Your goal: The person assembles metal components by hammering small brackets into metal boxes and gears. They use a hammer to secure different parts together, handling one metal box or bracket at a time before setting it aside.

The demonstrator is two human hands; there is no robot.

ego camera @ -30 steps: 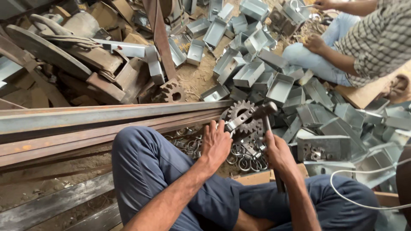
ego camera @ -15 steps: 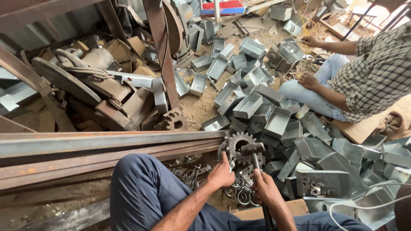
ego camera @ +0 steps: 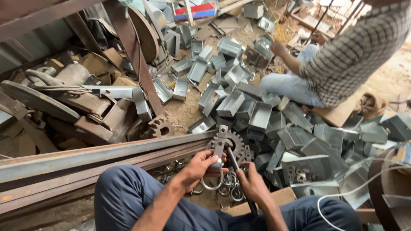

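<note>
The left hand gripped a flat bracket with a ring hanging below it, held upright against a gear. The right hand closed round a dark rod leaning on the same gear. Little free room: rusty beams pressed in on the left, grey metal boxes crowded the dirt floor ahead. Loose rings lay beneath the hands. Another person sat among the boxes.
</note>
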